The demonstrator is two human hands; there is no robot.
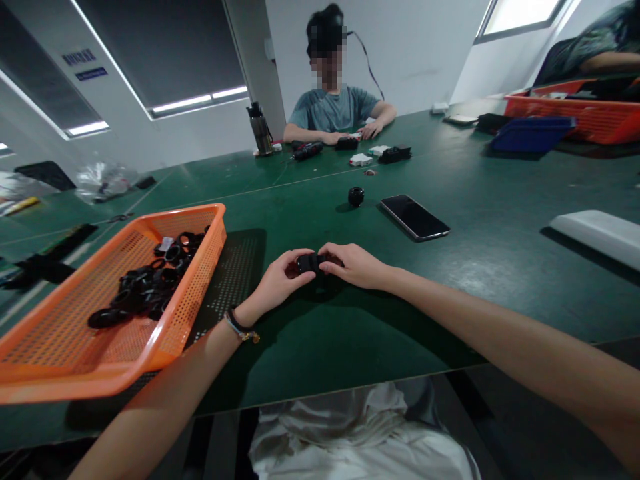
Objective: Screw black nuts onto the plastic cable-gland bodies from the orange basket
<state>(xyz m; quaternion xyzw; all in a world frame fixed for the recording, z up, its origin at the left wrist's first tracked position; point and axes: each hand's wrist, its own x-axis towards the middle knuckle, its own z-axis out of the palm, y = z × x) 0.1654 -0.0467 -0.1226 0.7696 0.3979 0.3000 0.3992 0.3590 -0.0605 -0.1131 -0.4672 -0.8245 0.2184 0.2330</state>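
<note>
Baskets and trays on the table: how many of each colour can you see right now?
Orange basket beside the left hand: 1
Red-orange basket, far right: 1
Blue tray, far right: 1
Total: 3

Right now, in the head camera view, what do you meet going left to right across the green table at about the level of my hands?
orange basket → left hand → small black part, held between both hands → right hand → phone → white tray
</note>
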